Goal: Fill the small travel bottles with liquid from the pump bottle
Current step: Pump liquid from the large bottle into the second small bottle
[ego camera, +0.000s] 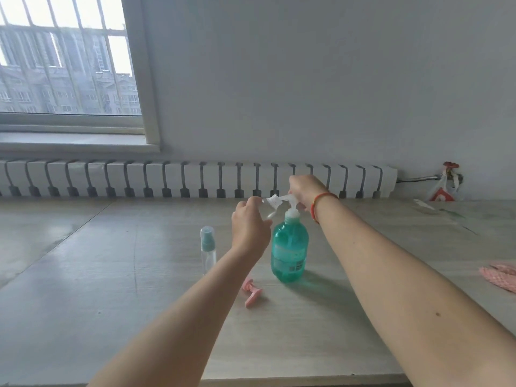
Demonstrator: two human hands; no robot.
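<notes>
A teal pump bottle [289, 248] stands upright on the pale table [139, 275]. My right hand [304, 189] rests on its white pump head from behind. My left hand [250, 224] holds a small clear travel bottle [272, 203] tilted up against the pump's nozzle. A second travel bottle [208, 247], clear with a teal spray top and clear cap, stands upright to the left of my left wrist. A pink pump cap [252, 293] lies on the table in front of the pump bottle.
A white radiator [167, 178] runs along the wall behind the table. A pink checked cloth [499, 276] lies at the table's right edge. A window [64, 60] is at the upper left, and a red valve [449, 171] at the right wall.
</notes>
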